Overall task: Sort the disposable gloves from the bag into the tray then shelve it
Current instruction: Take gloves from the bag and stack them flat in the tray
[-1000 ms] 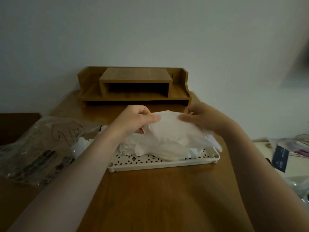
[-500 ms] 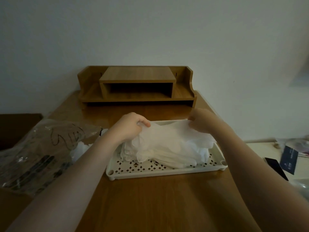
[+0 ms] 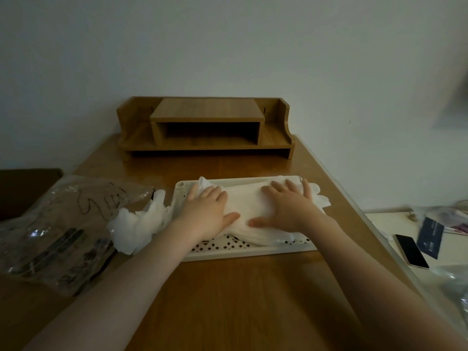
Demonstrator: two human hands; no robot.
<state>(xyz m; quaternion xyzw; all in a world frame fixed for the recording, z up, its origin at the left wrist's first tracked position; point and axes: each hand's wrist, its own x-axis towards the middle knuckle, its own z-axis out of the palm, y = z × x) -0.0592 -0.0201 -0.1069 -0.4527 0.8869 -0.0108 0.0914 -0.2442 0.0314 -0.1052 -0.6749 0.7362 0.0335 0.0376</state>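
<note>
A pile of white disposable gloves (image 3: 249, 198) lies in the white perforated tray (image 3: 243, 252) in the middle of the wooden table. My left hand (image 3: 209, 211) rests flat on the left part of the pile, fingers spread. Flat on the right part lies my right hand (image 3: 288, 205). Neither hand grips anything. Glove fingers hang over the tray's right end. More white gloves (image 3: 138, 224) spill from the mouth of the clear plastic bag (image 3: 58, 229) at the left of the tray. The wooden shelf (image 3: 205, 127) stands at the table's far edge, its middle compartment open toward me.
To the right, past the table's edge, a lower white surface holds a phone (image 3: 411, 250), a dark booklet (image 3: 430, 236) and clear plastic wrapping (image 3: 453, 282). A dark piece of furniture (image 3: 25, 188) sits at the left. A plain wall is behind the shelf.
Both hands held a glove up by its edge, lowered it onto the pile, let go and now press flat on it. The view has tilted, showing more of the tray.
</note>
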